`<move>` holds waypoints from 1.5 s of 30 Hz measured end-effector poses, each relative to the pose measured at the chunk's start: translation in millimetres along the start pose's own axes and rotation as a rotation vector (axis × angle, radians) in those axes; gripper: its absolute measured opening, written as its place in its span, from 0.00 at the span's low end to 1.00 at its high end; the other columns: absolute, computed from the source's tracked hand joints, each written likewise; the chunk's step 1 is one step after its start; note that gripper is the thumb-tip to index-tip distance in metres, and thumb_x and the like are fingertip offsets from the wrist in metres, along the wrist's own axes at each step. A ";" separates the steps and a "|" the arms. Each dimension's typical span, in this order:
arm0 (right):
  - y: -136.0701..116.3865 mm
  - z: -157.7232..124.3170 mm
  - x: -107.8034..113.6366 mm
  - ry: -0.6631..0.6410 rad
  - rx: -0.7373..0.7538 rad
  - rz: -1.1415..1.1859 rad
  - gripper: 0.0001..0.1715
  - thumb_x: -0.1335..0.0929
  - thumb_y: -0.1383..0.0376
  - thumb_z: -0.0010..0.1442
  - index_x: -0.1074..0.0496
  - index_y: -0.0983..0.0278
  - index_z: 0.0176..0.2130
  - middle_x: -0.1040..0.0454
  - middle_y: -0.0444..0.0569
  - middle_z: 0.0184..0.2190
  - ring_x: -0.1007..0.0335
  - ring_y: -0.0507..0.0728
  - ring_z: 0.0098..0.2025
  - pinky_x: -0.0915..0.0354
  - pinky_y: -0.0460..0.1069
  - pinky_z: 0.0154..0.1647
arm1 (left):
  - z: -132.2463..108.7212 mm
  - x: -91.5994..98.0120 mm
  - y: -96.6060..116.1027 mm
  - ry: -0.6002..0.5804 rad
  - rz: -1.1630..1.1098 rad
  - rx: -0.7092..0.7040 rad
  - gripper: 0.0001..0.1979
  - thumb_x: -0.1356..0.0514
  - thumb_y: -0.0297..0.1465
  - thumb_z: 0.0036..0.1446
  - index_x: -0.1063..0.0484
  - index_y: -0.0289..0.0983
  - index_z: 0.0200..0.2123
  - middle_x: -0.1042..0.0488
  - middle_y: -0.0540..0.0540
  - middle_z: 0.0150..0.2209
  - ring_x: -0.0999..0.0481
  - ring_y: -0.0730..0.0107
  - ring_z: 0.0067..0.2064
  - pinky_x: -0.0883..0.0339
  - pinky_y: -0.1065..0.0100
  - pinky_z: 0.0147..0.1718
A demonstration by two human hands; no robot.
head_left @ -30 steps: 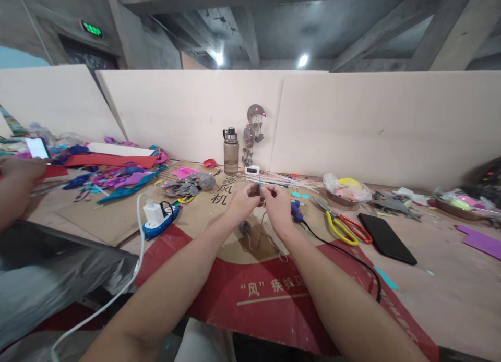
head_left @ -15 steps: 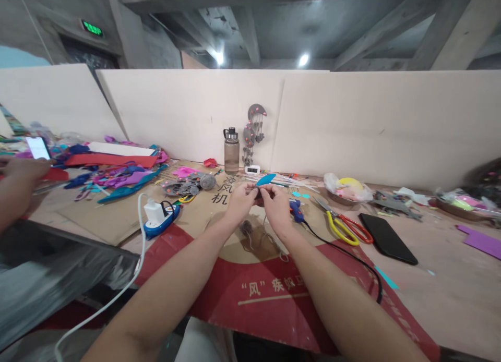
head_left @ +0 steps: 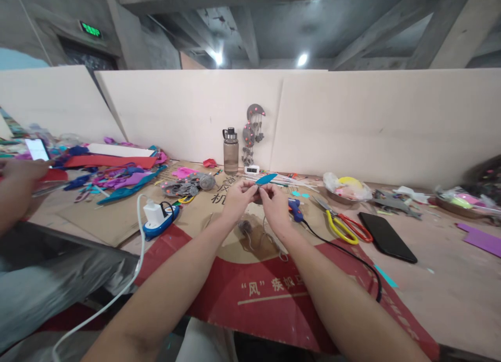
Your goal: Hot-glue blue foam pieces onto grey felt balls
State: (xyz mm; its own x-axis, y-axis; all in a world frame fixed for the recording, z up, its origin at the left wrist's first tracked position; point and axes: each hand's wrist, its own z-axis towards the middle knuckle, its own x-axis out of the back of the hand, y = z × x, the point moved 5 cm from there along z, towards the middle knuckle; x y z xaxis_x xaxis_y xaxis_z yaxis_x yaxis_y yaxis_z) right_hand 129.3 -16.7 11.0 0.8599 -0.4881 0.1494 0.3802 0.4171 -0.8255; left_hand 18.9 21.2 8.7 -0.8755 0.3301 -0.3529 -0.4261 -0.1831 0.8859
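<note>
A blue leaf-shaped piece [head_left: 266,179] sticks up from between my fingertips, above the cardboard. My left hand [head_left: 239,197] is closed in a pinch at its lower left end. Close beside it, my right hand [head_left: 275,201] pinches the same small spot from the right. The part between the fingertips is mostly hidden. Below my hands, a small grey yarn bundle [head_left: 245,227] and loose grey yarn [head_left: 274,243] lie on the cardboard sheet [head_left: 270,278]. A blue glue gun [head_left: 296,210] rests just right of my right hand.
Yellow-and-red-handled scissors [head_left: 342,227] and a black phone [head_left: 387,238] lie at right. A water bottle [head_left: 230,152] stands behind near a small clock [head_left: 251,169]. Left are a blue power strip [head_left: 161,227], felt scraps [head_left: 117,169] and another person's hand [head_left: 25,171].
Both hands stay pinched together in nearly the same place. The blue piece has turned slightly between the fingers and sits a touch farther right.
</note>
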 end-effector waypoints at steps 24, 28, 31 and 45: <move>-9.5 0.5 10.0 0.045 0.066 -0.065 0.08 0.37 0.61 0.56 0.33 0.63 0.31 0.32 0.45 0.28 0.38 0.53 0.31 0.42 0.48 0.34 | -2.6 6.0 9.9 0.059 -0.041 -0.020 0.12 0.33 0.32 0.43 0.32 0.33 0.29 0.27 0.49 0.30 0.25 0.72 0.33 0.27 0.58 0.41; -13.5 1.9 14.1 0.073 0.123 -0.103 0.06 0.37 0.63 0.56 0.33 0.63 0.31 0.32 0.45 0.28 0.38 0.53 0.31 0.42 0.48 0.35 | -2.9 7.0 10.4 0.073 -0.050 -0.003 0.12 0.33 0.32 0.43 0.32 0.33 0.28 0.27 0.48 0.30 0.25 0.72 0.33 0.27 0.59 0.40; -15.8 3.0 15.4 0.080 0.135 -0.120 0.06 0.37 0.63 0.56 0.34 0.63 0.30 0.32 0.44 0.27 0.39 0.53 0.30 0.42 0.48 0.35 | -2.7 7.4 9.1 0.071 -0.034 0.008 0.12 0.34 0.32 0.43 0.32 0.33 0.29 0.27 0.48 0.31 0.25 0.71 0.33 0.27 0.60 0.39; -11.8 5.6 17.8 0.099 0.131 -0.070 0.06 0.38 0.63 0.57 0.35 0.63 0.31 0.32 0.45 0.29 0.37 0.53 0.32 0.41 0.49 0.37 | -2.5 6.9 9.3 0.055 -0.061 0.052 0.12 0.34 0.33 0.44 0.33 0.34 0.29 0.28 0.49 0.31 0.23 0.70 0.32 0.26 0.62 0.37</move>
State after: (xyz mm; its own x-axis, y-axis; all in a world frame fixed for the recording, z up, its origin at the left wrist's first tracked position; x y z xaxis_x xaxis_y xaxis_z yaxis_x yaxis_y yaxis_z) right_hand 142.0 -26.0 26.5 0.7947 -0.5896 0.1441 0.4842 0.4726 -0.7363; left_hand 8.3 19.5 13.8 -0.8603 0.2873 -0.4211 -0.4675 -0.1154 0.8764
